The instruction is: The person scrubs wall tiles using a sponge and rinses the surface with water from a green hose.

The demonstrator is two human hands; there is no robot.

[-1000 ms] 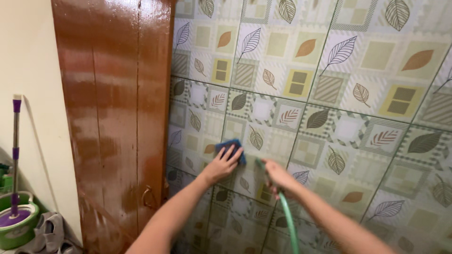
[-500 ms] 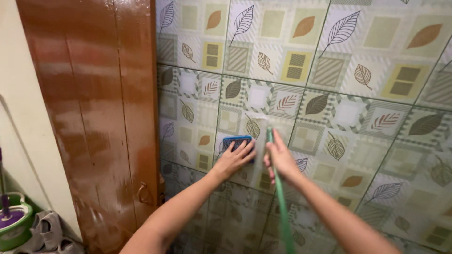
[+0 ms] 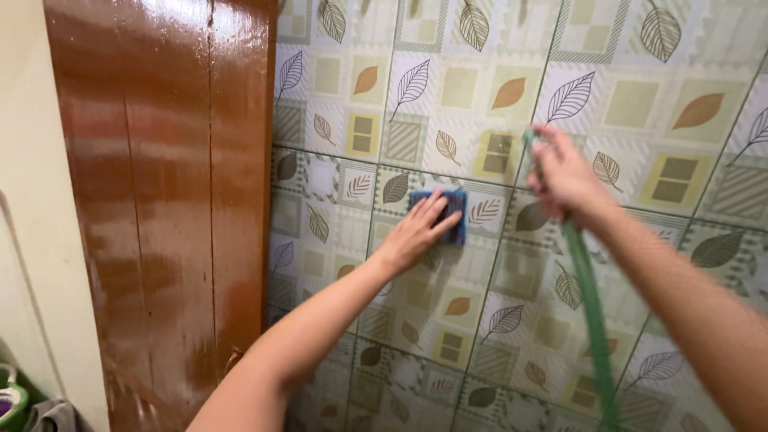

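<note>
Left hand (image 3: 418, 228) flat on blue sponge (image 3: 442, 210), pressing it against tiled wall (image 3: 640, 104); right hand (image 3: 564, 176) clenched round green hose (image 3: 590, 296), nozzle aimed wallward.

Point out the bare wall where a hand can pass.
Free: tiled wall above the blue scrub pad and between left hand and wooden door; also below both forearms. Crowded: between pad and right hand gripping the green hose.

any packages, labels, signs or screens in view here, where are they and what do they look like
None in view. Only a patterned tiled wall, a glossy brown wooden door, the left hand pressing a blue scrub pad on the tiles, and the right hand gripping a green hose.
</note>
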